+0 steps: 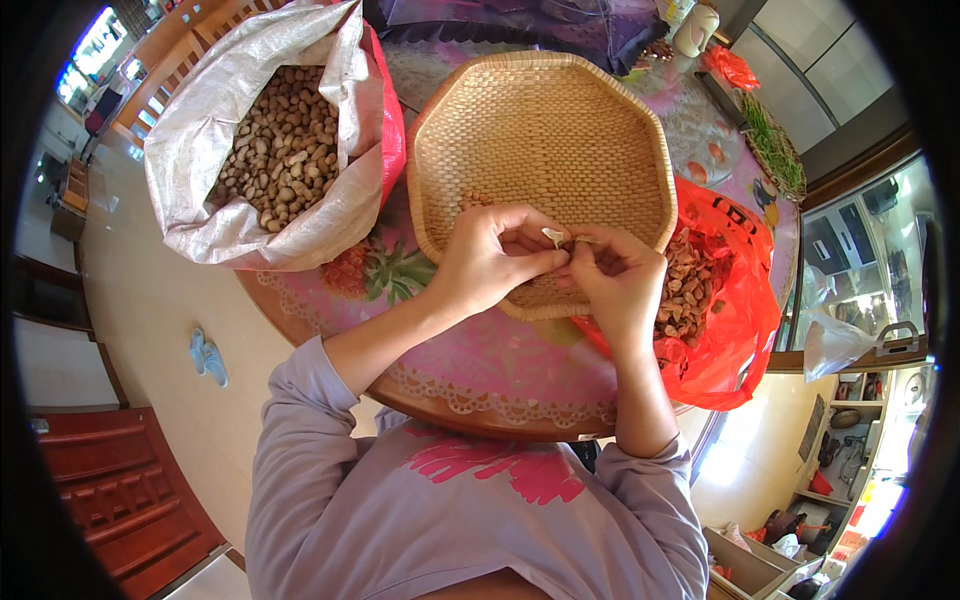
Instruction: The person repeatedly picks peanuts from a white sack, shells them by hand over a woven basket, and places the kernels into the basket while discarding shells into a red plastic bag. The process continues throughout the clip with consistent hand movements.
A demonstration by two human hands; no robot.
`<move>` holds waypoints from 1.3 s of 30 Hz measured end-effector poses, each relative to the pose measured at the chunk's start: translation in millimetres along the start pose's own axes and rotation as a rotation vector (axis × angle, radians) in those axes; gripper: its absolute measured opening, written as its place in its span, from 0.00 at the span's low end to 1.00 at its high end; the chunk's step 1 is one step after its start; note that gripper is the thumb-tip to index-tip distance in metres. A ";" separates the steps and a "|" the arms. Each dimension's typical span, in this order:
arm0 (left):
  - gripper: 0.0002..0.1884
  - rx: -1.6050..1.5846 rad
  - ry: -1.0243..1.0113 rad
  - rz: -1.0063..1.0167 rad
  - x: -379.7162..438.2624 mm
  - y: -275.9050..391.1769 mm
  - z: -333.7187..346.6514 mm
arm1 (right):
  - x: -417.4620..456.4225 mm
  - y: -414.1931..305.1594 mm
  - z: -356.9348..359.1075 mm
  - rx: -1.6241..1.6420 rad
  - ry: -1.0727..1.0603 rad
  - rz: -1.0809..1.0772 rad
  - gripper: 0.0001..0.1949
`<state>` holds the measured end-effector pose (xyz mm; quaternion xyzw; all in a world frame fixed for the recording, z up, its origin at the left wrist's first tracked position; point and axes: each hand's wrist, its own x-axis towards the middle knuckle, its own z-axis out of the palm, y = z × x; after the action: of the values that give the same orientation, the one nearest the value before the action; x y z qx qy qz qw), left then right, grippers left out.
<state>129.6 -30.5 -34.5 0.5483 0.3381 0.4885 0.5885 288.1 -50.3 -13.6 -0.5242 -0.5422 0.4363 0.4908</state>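
Over the near side of a woven basket tray (555,135), my two hands meet at the fingertips. My left hand (502,251) pinches a cracked peanut shell (553,236), its pale inside showing. Opposite it, my right hand (616,270) grips another piece of shell (586,239) between thumb and fingers. Whether a kernel is still inside is hidden by the fingers. A few shelled peanuts (475,199) lie in the tray beside my left hand. Unshelled peanuts (289,150) fill a white woven sack (195,165) on the left. Empty shells (684,289) lie in a red plastic bag (739,337) right of the tray.
The round table (495,375) has a pink floral cover with a lace-patterned edge. A dark purple mesh food cover (517,26) stands behind the tray. At the far right edge is a basket of green stalks (772,142). Blue slippers (208,358) lie on the floor at left.
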 end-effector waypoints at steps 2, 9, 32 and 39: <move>0.09 -0.040 -0.006 0.009 1.5 -2.9 -2.0 | 1.5 -1.8 -0.2 0.043 -0.014 0.039 0.08; 0.09 -0.012 -0.016 -0.053 4.1 -1.7 -5.3 | 4.2 -2.4 -2.9 0.110 -0.033 0.053 0.08; 0.13 0.970 0.055 0.685 15.4 -0.8 -27.9 | 5.6 2.7 -9.9 -0.068 0.174 -0.143 0.09; 0.13 0.982 0.080 0.746 16.5 3.7 -27.3 | 5.9 4.0 -10.9 -0.026 0.163 -0.152 0.10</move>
<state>108.1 -6.6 -33.3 0.8179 0.3306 0.4690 0.0438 299.6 -44.6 -15.7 -0.5218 -0.5443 0.3464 0.5581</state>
